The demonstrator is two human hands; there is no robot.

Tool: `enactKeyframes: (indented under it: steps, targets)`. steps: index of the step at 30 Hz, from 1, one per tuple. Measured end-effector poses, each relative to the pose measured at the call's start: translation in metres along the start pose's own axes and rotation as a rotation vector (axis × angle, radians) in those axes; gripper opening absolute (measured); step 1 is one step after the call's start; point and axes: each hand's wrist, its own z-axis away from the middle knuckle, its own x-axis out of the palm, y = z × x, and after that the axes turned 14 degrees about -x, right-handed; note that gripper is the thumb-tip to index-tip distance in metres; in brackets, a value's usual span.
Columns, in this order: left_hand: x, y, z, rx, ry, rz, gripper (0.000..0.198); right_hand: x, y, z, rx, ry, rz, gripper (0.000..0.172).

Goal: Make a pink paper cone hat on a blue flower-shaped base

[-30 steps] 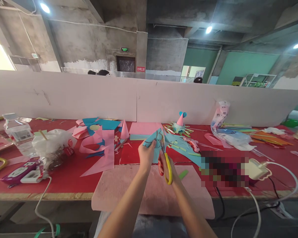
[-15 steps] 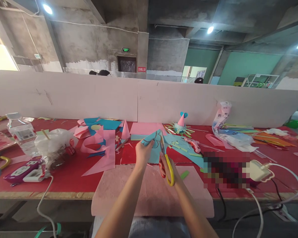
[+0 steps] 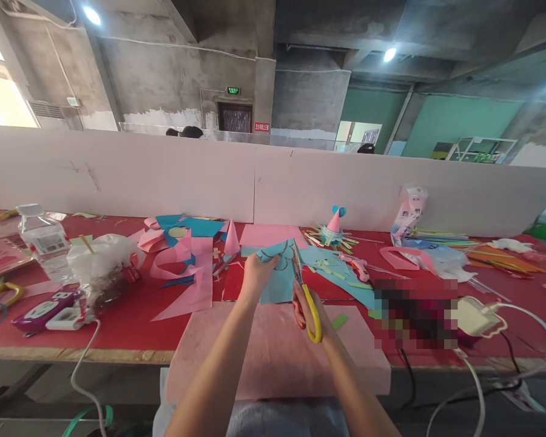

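Note:
My left hand [image 3: 257, 271] is closed on a piece of blue paper [image 3: 279, 250] that has dark curved lines drawn on it. In my right hand [image 3: 306, 303] is a pair of scissors [image 3: 316, 321] with yellow and red handles. Its blades point away from me and meet the right edge of the paper. Whether the blades are parted is hard to make out. Under my hands lie a larger light-blue sheet [image 3: 277, 291] and a red board [image 3: 236, 282].
A pink cone [image 3: 232, 238] and pink paper scraps [image 3: 200, 285] lie left. Behind right stands a pink cone with fringed strips [image 3: 333, 227]. A pink glue gun [image 3: 355, 267], a plastic bottle [image 3: 42, 237], a purple power strip [image 3: 48, 311] and a white plug [image 3: 475, 315] with cables surround the work.
My left hand has shifted slightly left, and the blue paper now sits flatter and stretches further left. The scissors stay at the paper's right edge.

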Motion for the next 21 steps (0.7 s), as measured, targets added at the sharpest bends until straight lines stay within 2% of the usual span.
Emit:
enactKeyframes:
  steps: [10,21]
  targets:
    - [-0.006,-0.005,-0.008,0.062,-0.076,0.024,0.027,0.004,-0.007,0.002,0.011,-0.035,0.04,0.046]
    - [-0.021,-0.001,-0.017,0.03,-0.113,-0.084,0.03,-0.002,-0.001,0.002,-0.01,-0.082,0.1,0.044]
